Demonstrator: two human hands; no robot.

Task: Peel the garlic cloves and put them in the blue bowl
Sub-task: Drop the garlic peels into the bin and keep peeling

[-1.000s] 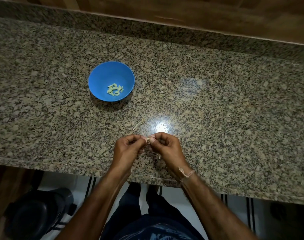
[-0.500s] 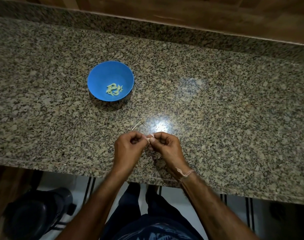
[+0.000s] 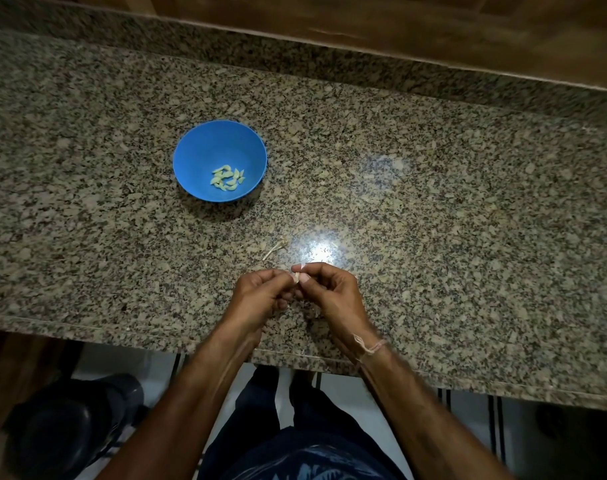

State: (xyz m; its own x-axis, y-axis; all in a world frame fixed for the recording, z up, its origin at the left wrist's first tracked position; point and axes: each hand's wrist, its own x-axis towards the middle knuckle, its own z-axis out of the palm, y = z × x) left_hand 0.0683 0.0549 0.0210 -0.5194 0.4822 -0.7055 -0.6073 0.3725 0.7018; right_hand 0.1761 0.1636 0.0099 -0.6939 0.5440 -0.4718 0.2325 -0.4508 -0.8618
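**Inspector:** State the condition of the garlic clove point(image 3: 297, 276).

**Assistant:** It is small and pale, held between the two hands just above the table point(image 3: 433, 220), close to the table's near edge. A thin pale flap of skin stands up from it at the top. Most of the clove is hidden by fingertips, so I cannot tell how much skin is on it.

**Inspector:** The grip on each side?

**Assistant:** The left hand point(image 3: 257, 299) has its fingers curled in, thumb and forefinger pinching the clove from the left. The right hand point(image 3: 329, 292) is likewise curled, thumb and forefinger nipping the clove and its loose skin from the right. Both grips are narrow and closed on the clove. A thread band point(image 3: 369, 348) sits on the right wrist.

**Inspector:** The blue bowl point(image 3: 198, 157)?

**Assistant:** It stands upright on the table, well apart from the hands, beyond them and to the left. A small heap of peeled cloves point(image 3: 227, 177), pale greenish, lies at its bottom, toward the right side.

**Inspector:** Edges and room?

**Assistant:** The near table edge runs just below the wrists. The far side ends at a raised stone strip beneath a wooden wall point(image 3: 399, 22). A thin dry stem point(image 3: 273, 250) lies on the table between the bowl and the hands, nearer the hands, beside a bright glare spot. Bare stone stretches broadly to the right of the hands and to the left of the bowl. A dark bin point(image 3: 63, 427) stands on the floor below, left.
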